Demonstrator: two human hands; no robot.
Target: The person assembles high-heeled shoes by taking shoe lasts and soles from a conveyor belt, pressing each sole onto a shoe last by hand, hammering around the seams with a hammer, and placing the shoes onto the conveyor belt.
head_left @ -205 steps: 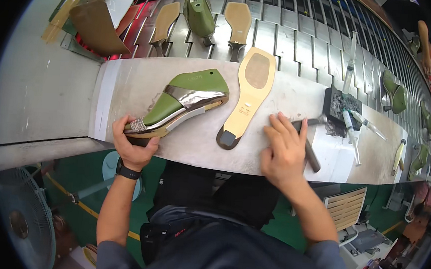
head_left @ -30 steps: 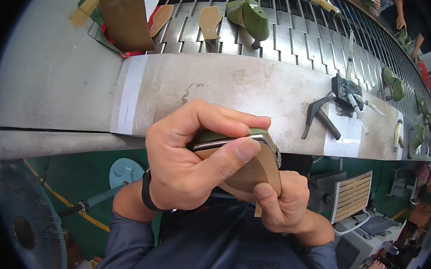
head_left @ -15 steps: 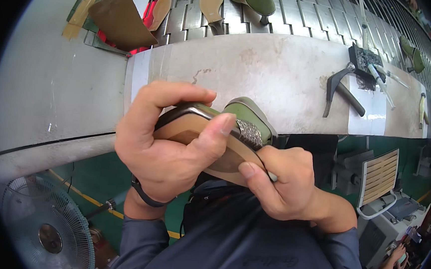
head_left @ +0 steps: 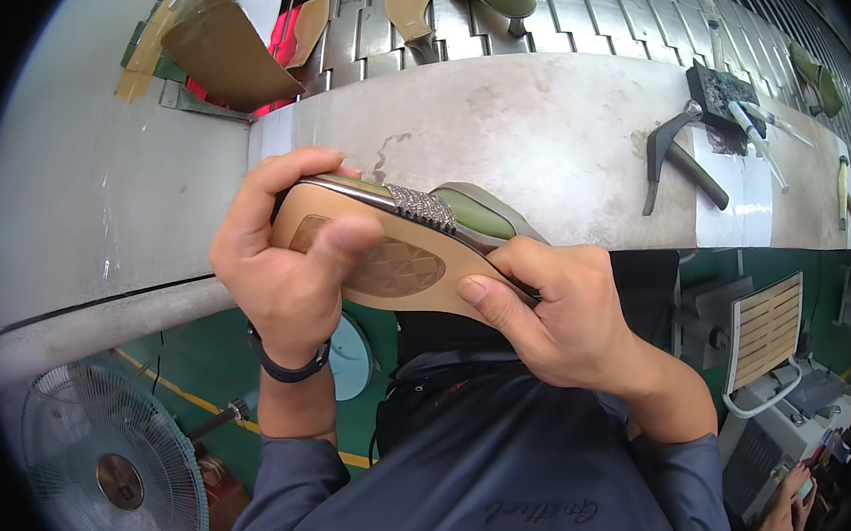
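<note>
Between my hands is a shoe, tilted so its tan sole with a brown patterned oval patch faces me. A glittering braided band crosses its green upper. My left hand grips one end, fingers over the far edge and a blurred thumb above the sole. At the narrower end, my right hand is closed, its thumb pressing the sole. Behind the shoe shows a rounded green part with a greyish rim; I cannot tell whether it belongs to the same shoe.
The pale bench lies beyond my hands, with a black-headed hammer and a dark block at right. Several shoes and soles rest on the metal slatted conveyor. A fan stands lower left. Another person's hands show at lower right.
The shoe has turned so more of its sole and patterned patch show, and its left end is less tilted. My left thumb has lifted or slid along the sole; both hands still hold the shoe.
</note>
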